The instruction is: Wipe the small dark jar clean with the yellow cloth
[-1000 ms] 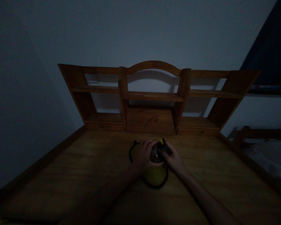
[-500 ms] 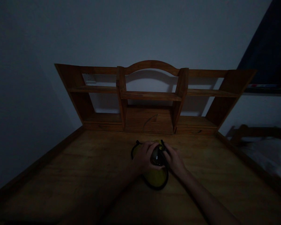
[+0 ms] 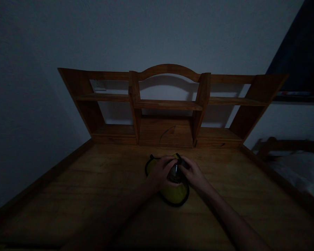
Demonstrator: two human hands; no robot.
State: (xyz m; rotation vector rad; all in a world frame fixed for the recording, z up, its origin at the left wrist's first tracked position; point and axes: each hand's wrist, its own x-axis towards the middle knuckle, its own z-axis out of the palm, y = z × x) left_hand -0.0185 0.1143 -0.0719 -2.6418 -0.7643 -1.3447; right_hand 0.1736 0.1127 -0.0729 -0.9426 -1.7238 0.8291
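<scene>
Left hand [image 3: 159, 173]: curled round the shiny thing [image 3: 174, 175]
Right hand [image 3: 195, 173]: pinching a dark bit [image 3: 183, 163]
Cloth [image 3: 174, 195]: I see it long, far-left to near-right

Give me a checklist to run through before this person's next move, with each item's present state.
1. Left hand has hold of the dark shiny object: ok, fingers and thumb curl round it.
2. Right hand at the object: ok, at its right side; firmness of grip, cannot tell.
3. Yellow black-edged piece on the desk beneath the hands: ok.
4. Lighting good enough for detail: not ok, the scene is dim.
5. What the object contains: cannot tell.
</scene>
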